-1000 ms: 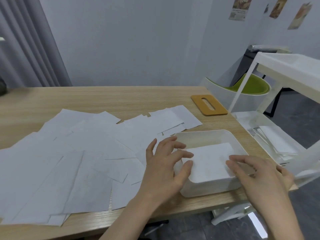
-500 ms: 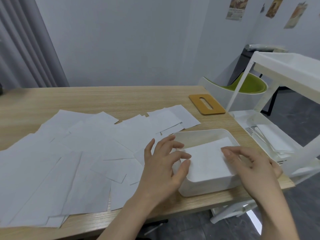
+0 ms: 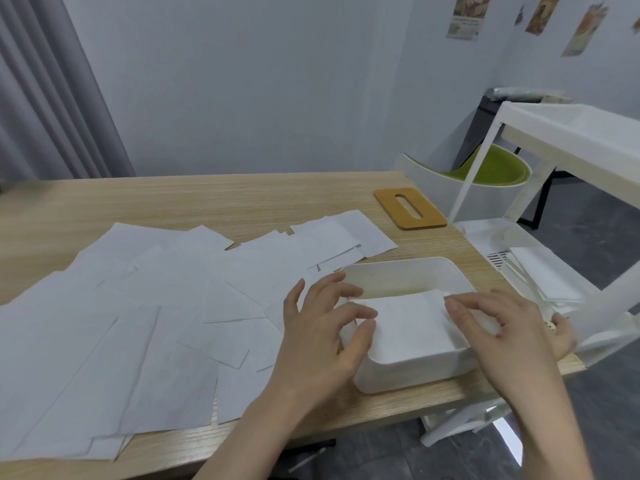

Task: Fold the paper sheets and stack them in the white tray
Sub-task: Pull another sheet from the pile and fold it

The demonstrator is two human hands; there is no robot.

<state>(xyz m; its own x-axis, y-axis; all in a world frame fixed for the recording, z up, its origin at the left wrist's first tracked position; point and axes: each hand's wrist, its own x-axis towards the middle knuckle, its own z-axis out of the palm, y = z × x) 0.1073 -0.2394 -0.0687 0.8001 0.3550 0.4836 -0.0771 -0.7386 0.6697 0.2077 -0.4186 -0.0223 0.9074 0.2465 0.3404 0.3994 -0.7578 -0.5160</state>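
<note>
A white tray (image 3: pixel 398 374) stands at the table's near right corner. Inside it lies a folded white paper sheet (image 3: pixel 412 323). My left hand (image 3: pixel 322 327) hovers at the tray's left rim, its fingers spread and bent, fingertips at the sheet's left edge. My right hand (image 3: pixel 498 327) reaches over the tray's right side, its fingertips touching the sheet's right edge. Neither hand grips anything. Several unfolded paper sheets (image 3: pixel 145 306) lie overlapping across the wooden table (image 3: pixel 225 202) to the left of the tray.
An orange-brown wooden lid with a slot (image 3: pixel 410 208) lies at the table's far right. A white shelf cart (image 3: pixel 568 271) with paper on its lower level stands right of the table. A green-and-white chair (image 3: pixel 485 174) sits behind it.
My right hand moved left and forward from the tray's right rim onto the folded sheet. My left hand stayed at the tray's left rim.
</note>
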